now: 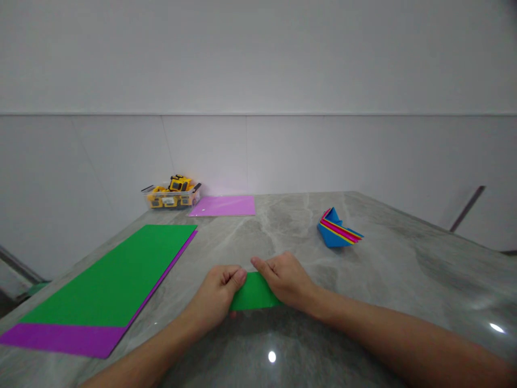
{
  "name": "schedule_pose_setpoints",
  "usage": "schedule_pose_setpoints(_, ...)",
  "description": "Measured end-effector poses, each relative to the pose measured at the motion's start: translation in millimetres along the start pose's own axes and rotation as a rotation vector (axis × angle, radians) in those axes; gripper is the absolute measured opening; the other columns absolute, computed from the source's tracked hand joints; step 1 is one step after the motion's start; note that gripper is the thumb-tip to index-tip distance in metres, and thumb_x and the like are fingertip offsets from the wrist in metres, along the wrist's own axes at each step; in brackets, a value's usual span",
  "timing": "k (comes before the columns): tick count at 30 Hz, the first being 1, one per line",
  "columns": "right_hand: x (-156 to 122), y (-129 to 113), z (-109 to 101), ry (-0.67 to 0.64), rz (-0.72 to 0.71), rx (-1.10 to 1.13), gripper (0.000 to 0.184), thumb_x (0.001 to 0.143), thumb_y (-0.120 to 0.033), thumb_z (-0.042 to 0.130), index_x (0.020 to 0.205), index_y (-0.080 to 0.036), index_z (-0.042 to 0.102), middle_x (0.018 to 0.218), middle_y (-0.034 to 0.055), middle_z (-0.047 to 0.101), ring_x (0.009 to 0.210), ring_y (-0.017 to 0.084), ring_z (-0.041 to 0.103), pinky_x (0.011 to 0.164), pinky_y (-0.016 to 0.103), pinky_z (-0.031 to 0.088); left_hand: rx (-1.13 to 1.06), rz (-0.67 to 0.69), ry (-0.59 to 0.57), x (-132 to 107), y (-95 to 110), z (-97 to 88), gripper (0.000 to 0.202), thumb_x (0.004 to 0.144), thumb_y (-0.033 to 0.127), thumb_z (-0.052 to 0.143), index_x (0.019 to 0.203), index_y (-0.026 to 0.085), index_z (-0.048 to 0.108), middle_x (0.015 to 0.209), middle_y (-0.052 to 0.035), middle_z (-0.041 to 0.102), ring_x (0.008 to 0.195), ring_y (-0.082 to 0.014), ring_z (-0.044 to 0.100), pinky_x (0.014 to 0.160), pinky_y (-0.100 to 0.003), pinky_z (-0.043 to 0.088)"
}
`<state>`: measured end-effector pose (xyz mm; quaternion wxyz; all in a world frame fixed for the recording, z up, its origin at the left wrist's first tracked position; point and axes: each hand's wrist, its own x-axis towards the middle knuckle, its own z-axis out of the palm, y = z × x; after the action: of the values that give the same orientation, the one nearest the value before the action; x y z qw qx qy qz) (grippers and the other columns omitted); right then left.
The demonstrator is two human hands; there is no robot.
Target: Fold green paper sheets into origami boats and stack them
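A small folded piece of green paper [253, 292] lies on the grey marble table [383, 269] near its front edge. My left hand [218, 293] rests on the paper's left end with fingers curled and the thumb pressing the top corner. My right hand [285, 280] lies over the paper's right end, fingers bent and pressed down on it, index finger pointing left along the top edge. The part of the paper under both hands is hidden.
A large green sheet [117, 272] lies on a purple sheet [64, 338] at the left. Farther back are a smaller purple sheet [226, 206] and a clear box of yellow toy vehicles [172, 195]. Stacked folded paper boats [337, 229] sit right of centre. White wall behind.
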<state>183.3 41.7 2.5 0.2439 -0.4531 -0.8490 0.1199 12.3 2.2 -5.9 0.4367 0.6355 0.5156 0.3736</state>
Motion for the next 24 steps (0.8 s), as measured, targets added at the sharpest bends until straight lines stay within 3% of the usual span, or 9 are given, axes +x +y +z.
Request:
schedule_pose_setpoints(5, -0.6, 0.9, -2.6, -0.011, -0.003, -0.149, 0.071, 0.100, -0.052, 0.025, 0.065, -0.016, 0.074, 0.060, 0.0092, 0.069, 0.051, 0.016, 0.057, 0.052, 0.031, 0.025, 0.261, 0.004, 0.057, 0.1, 2.9, -1.0, 0.039, 0.088, 0.045, 0.040, 0.057, 0.021, 0.040, 0.045, 0.0055, 0.040, 0.039, -0.0117, 0.042, 0.042, -0.022, 0.027)
schedule_pose_setpoints(9, 5.8, 12.2, -1.7, -0.016, 0.164, -0.191, 0.071, 0.101, -0.051, 0.023, 0.073, -0.013, 0.077, 0.070, 0.0145, 0.073, 0.065, 0.022, 0.067, 0.056, 0.031, 0.031, 0.557, 0.010, 0.201, 5.2, 1.5, -11.6, 0.037, 0.090, 0.032, 0.037, 0.055, 0.021, 0.039, 0.048, 0.0017, 0.048, 0.047, -0.0158, 0.051, 0.049, -0.024, 0.027)
schedule_pose_setpoints(11, 7.5, 14.2, -1.0, -0.048, 0.217, -0.182, 0.070, 0.100, -0.052, 0.026, 0.073, -0.012, 0.077, 0.070, 0.0158, 0.073, 0.067, 0.024, 0.068, 0.056, 0.031, 0.032, 0.800, 0.018, 0.269, 6.4, 3.3, -16.4, 0.034, 0.090, 0.025, 0.038, 0.058, 0.019, 0.048, 0.056, -0.0028, 0.058, 0.057, -0.0192, 0.058, 0.053, -0.026, 0.027)
schedule_pose_setpoints(14, 3.7, 5.9, 2.4, -0.092, 0.169, -0.131, 0.064, 0.099, -0.053, 0.032, 0.076, -0.014, 0.077, 0.073, 0.0138, 0.074, 0.065, 0.022, 0.068, 0.054, 0.029, 0.032, 1.032, 0.037, 0.260, 3.8, 9.7, -13.7, 0.033, 0.094, 0.025, 0.037, 0.072, 0.018, 0.061, 0.073, -0.0093, 0.070, 0.069, -0.0237, 0.065, 0.058, -0.029, 0.030)
schedule_pose_setpoints(19, -5.8, -12.4, 10.7, -0.106, 0.103, -0.132, 0.068, 0.101, -0.050, 0.023, 0.081, -0.016, 0.078, 0.077, 0.0135, 0.075, 0.067, 0.021, 0.068, 0.055, 0.027, 0.036, 1.100, 0.043, 0.137, -0.4, 15.3, 6.6, 0.043, 0.100, 0.030, 0.029, 0.083, 0.018, 0.066, 0.081, -0.0125, 0.074, 0.074, -0.0256, 0.068, 0.061, -0.030, 0.034)
schedule_pose_setpoints(22, -3.9, -9.2, 11.8, -0.069, 0.151, -0.197, 0.071, 0.101, -0.052, 0.022, 0.076, -0.014, 0.077, 0.074, 0.0162, 0.073, 0.069, 0.024, 0.068, 0.057, 0.029, 0.038, 1.097, 0.036, 0.144, 2.9, 13.4, 11.9, 0.043, 0.100, 0.029, 0.028, 0.085, 0.017, 0.067, 0.079, -0.0128, 0.073, 0.073, -0.0248, 0.068, 0.060, -0.030, 0.034)
schedule_pose_setpoints(24, -1.1, -4.3, 10.8, -0.035, 0.121, -0.137, 0.073, 0.100, -0.054, 0.023, 0.067, -0.014, 0.074, 0.064, 0.0132, 0.070, 0.061, 0.021, 0.064, 0.055, 0.028, 0.036, 1.031, 0.055, 0.160, 6.3, 12.7, 11.3, 0.045, 0.099, 0.029, 0.027, 0.084, 0.017, 0.067, 0.078, -0.0129, 0.073, 0.071, -0.0240, 0.067, 0.059, -0.030, 0.033)
